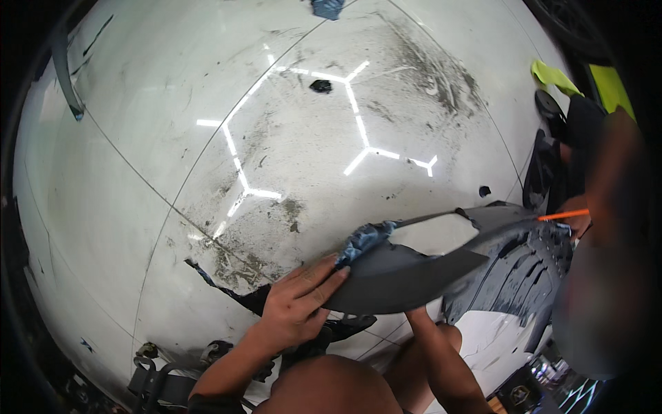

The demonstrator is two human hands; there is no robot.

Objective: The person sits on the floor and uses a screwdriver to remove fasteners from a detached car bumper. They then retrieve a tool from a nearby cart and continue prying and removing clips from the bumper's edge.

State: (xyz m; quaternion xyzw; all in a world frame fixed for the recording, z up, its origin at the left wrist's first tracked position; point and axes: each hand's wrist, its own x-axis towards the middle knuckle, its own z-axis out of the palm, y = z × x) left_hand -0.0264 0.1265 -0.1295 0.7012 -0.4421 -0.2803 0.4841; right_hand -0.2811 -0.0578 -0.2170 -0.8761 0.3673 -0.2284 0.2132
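A dark grey curved panel (407,283), which looks like plastic trim, is held above the floor in front of me. My left hand (300,300) grips its left end, fingers on top and thumb beneath. Crumpled shiny blue-black film (365,241) bunches along its upper edge beside my fingertips. A black ragged strip (252,298) trails out left of that hand. My right hand (416,312) reaches under the panel's lower edge, its fingers hidden. Close to the panel on the right lies a large black ribbed curved part (514,269); whether they are joined I cannot tell.
At the right, another person's hand (578,215) holds a thin orange tool (560,216) at the ribbed part's end. Dark smears and small black scraps (321,85) mark the glossy floor (296,131). A wheeled black-framed stool or cart (162,383) stands lower left.
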